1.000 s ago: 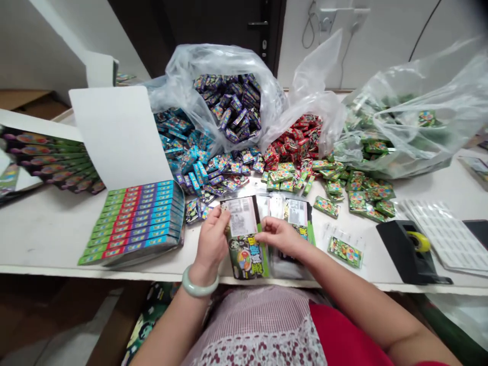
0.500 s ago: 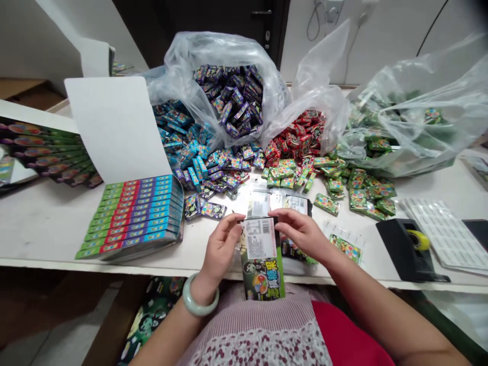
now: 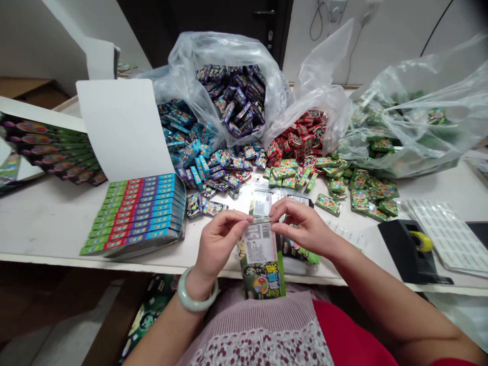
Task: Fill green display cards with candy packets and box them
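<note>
A flat printed packet (image 3: 263, 274), black and green with a white label, hangs upright over the table's front edge against my clothing. My left hand (image 3: 221, 239) pinches its top left corner between thumb and fingers. At the top right corner, my right hand (image 3: 301, 223) has thumb and fingertips closed on the same edge, where a thin strip looks folded over. More printed packets (image 3: 295, 249) lie on the table behind and beside my right hand, partly covered by it.
An open display box (image 3: 141, 211) holds rows of small coloured boxes at left. Plastic bags (image 3: 229, 46) of small boxes stand along the back, with loose green boxes (image 3: 330, 204) spilling forward. To the right are a tape dispenser (image 3: 409, 254) and sticker sheets (image 3: 444, 234).
Both hands have closed in on the packet's top edge, and its upper strip now appears folded. The small green card beside my right forearm is no longer visible.
</note>
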`<state>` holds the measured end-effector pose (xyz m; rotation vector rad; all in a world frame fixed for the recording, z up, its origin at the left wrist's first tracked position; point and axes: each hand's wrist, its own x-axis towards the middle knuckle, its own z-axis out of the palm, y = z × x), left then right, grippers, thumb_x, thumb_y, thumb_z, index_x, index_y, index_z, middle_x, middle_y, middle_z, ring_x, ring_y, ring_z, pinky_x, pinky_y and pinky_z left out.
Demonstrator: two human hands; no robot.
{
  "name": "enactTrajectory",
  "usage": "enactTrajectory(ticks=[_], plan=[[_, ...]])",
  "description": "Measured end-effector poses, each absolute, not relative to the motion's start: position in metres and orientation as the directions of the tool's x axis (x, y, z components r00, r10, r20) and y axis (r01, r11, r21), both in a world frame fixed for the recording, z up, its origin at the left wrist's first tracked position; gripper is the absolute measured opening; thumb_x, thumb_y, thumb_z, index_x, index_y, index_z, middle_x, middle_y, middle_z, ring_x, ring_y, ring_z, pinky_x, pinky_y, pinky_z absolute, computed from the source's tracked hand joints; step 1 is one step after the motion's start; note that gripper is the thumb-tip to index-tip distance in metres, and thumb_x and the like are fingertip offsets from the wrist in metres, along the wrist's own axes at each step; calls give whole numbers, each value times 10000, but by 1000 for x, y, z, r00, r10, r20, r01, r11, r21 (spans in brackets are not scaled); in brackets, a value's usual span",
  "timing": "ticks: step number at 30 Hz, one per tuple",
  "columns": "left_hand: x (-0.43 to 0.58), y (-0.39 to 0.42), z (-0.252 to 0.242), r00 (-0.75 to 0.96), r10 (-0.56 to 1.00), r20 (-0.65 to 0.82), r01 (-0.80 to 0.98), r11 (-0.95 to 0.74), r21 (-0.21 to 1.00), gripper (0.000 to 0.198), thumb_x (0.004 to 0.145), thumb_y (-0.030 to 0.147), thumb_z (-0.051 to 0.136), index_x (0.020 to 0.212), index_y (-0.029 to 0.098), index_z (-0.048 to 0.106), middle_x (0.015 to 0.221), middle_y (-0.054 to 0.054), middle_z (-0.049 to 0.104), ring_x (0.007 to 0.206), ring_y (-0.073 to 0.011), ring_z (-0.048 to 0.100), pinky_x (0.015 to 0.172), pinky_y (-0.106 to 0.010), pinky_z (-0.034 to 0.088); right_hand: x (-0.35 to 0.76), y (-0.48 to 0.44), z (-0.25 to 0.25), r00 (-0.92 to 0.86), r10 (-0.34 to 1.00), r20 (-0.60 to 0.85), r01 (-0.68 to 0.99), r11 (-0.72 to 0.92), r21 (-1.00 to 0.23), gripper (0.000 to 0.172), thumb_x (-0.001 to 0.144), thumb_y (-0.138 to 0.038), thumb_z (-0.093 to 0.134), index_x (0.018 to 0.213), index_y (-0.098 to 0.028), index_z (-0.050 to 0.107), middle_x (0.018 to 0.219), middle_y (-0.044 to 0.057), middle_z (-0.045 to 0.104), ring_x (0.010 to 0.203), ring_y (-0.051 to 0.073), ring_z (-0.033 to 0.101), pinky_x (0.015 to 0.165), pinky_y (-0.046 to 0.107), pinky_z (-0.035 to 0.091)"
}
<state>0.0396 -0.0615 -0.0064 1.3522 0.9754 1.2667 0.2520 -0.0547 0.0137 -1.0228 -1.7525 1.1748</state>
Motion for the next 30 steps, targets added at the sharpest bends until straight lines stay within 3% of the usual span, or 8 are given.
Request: enactTrajectory(ticks=[6, 10, 13, 17, 21, 26, 30], plan=[[40, -52, 2, 150, 989, -17, -175, 44, 984, 97, 740, 234, 740, 761, 186, 659, 730, 12, 683, 676, -110, 651, 646, -219, 524, 241, -43, 31, -378, 921, -90, 114, -50, -992, 131, 761, -278, 655, 827, -179, 600, 738, -6, 600, 629, 94, 517, 584, 252, 425], [36, -52, 4, 165, 985, -48, -217, 84, 973, 90, 717, 199, 736, 727, 179, 649, 749, 5, 690, 695, -117, 656, 669, -233, 522, 239, -41, 36, -432, 888, -161, 160, -100, -982, 121, 754, -278, 643, 799, -170, 614, 735, 7, 616, 629, 105, 528, 586, 261, 418], [29, -49, 4, 237, 971, -23, -215, 75, 974, 82, 727, 193, 731, 717, 173, 653, 766, -9, 702, 706, -124, 656, 677, -245, 519, 239, -44, 40, -446, 889, -103, 223, -1, -975, 109, 792, -281, 618, 791, -172, 625, 783, 30, 638, 681, 129, 558, 614, 277, 439], [14, -39, 6, 404, 914, 43, -159, 24, 987, 78, 772, 199, 711, 708, 172, 674, 820, -37, 722, 775, -143, 664, 723, -270, 517, 242, -53, 46, -477, 877, 66, 351, 258, -900, 114, 872, -252, 574, 807, -181, 635, 856, 46, 651, 788, 149, 590, 680, 290, 465], [5, -42, 3, 492, 860, 133, -113, -88, 990, 33, 804, 207, 693, 795, 187, 718, 942, -69, 732, 895, -175, 677, 805, -302, 529, 247, -63, 36, -499, 844, 197, 323, 393, -861, 56, 869, -234, 628, 911, -199, 619, 958, 46, 638, 879, 148, 598, 703, 273, 494], [16, -58, -13, 304, 910, 282, -113, -259, 959, 106, 803, 133, 679, 880, 205, 693, 905, -44, 700, 897, -148, 662, 803, -271, 539, 243, -73, 6, -357, 876, 324, 372, 452, -811, 118, 903, -192, 574, 1017, -218, 585, 1008, 53, 614, 956, 161, 586, 768, 308, 506], [22, -67, -18, 229, 931, 285, -69, -276, 959, 109, 833, 146, 644, 925, 204, 648, 909, -38, 661, 885, -138, 645, 781, -254, 543, 236, -79, -2, -292, 898, 330, 338, 419, -843, 159, 911, -187, 555, 1060, -236, 578, 1043, 60, 599, 979, 169, 576, 763, 316, 515]])
